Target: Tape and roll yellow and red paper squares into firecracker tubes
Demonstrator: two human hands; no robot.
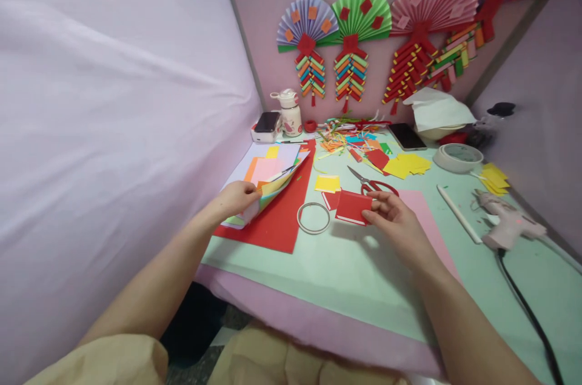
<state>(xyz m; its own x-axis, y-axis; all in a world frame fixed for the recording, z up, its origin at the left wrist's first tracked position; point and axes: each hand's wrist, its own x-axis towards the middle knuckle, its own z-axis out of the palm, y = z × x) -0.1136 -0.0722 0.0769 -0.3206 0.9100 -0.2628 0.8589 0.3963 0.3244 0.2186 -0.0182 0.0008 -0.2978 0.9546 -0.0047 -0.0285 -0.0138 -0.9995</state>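
Note:
My left hand (239, 198) pinches the lifted edge of a stack of coloured paper (278, 186), which curls up over a large red sheet (291, 224). Between the thumb and fingers of my right hand (388, 212) is a small red paper square (353, 206) with a white strip along its lower edge, held just above the table. Close to it lie another red paper piece (330, 199), a yellow paper square (327, 183) and a thin roll of tape (313, 218). Scissors with red handles (373, 184) rest open behind my right hand.
At the right are a hot glue gun (511, 224) with a black cord, a white stick (459, 214) and a wide tape roll (458, 158). Paper scraps (359, 142), a phone (407, 136) and a bottle (290, 113) stand toward the back. Paper fans (361, 15) hang on the wall.

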